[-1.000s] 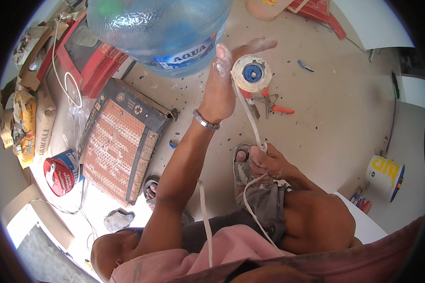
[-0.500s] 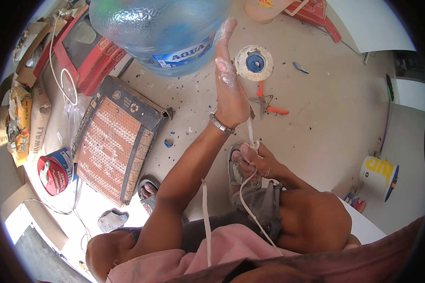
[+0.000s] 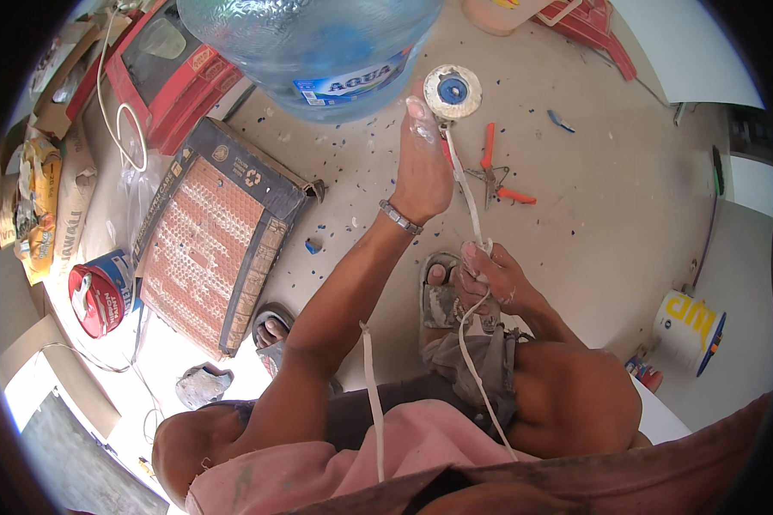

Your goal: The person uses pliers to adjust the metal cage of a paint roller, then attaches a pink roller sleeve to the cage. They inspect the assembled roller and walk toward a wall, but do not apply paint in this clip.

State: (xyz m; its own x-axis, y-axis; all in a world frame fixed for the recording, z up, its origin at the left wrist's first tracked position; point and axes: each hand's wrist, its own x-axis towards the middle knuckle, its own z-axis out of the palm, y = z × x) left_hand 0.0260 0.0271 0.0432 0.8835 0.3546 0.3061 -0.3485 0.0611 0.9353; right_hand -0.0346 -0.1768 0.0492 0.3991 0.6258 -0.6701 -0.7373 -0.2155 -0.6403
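Out ahead of me, my left hand (image 3: 424, 167) reaches beside a large clear blue water jug (image 3: 352, 64), its thumb uppermost. Its fingers are mostly hidden, and a small red piece shows at its right edge. From beside this hand a thin white cord (image 3: 465, 184) slants down to my right hand (image 3: 492, 276), which is closed around it above my right foot. Another white string (image 3: 481, 386) hangs in front of my lap up to the right hand; whether it joins the cord I cannot tell. A white ring with a blue centre (image 3: 453, 91) lies beyond the left thumb.
Orange-handled pliers (image 3: 493, 178) lie on the floor amid blue scraps. At the left are a flattened carton (image 3: 206, 249), a red-lidded paint bucket (image 3: 101, 296), yellow sacks (image 3: 39, 215) and a red frame (image 3: 159, 77). A white-and-yellow bucket (image 3: 685, 330) lies at the right.
My left hand has gone lower beside the jug, with its thumb nearer the white ring. A longer stretch of white cord shows between the hands. The right hand has shifted slightly right.
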